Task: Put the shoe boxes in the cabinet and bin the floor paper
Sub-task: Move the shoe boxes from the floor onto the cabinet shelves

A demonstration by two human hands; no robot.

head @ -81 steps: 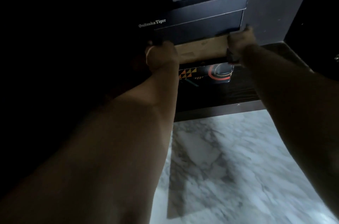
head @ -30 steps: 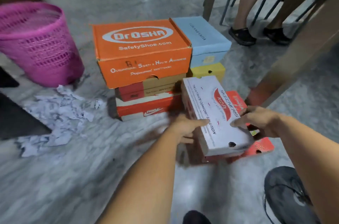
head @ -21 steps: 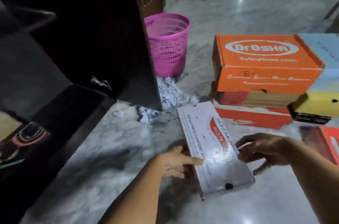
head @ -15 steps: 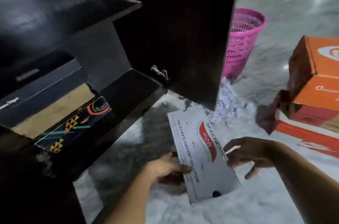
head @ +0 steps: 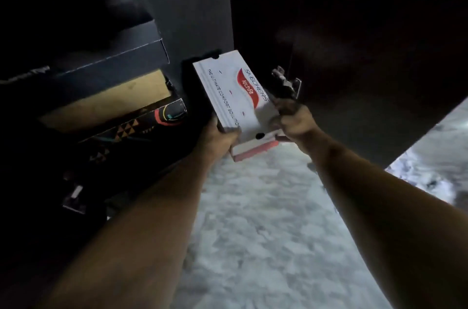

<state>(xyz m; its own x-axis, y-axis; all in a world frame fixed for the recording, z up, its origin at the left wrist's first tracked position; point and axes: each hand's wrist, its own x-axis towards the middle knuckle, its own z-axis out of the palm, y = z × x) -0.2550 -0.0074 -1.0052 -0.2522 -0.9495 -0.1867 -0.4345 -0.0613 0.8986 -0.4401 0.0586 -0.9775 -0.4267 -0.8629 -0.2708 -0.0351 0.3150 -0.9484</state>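
I hold a white Skechers shoe box (head: 233, 96) with a red logo and a pink base out in front of me, its far end inside the dark cabinet (head: 192, 12). My left hand (head: 217, 135) grips its near left corner and my right hand (head: 293, 118) grips its near right side. To the left inside the cabinet stands a stack: a dark navy box (head: 101, 60) on top, a tan box (head: 106, 98) under it, and a black patterned box (head: 131, 126) at the bottom. Torn white paper (head: 435, 174) shows on the floor at the far right.
The open dark cabinet door (head: 367, 55) hangs to the right of the white box, with a metal hinge (head: 286, 82) close to my right hand. Another hinge (head: 73, 197) sits low on the left. Marble floor (head: 266, 220) lies below my arms.
I have carried the white box from the floor pile up and forward into the cabinet opening. The view swung from the boxes and pink bin to the cabinet.
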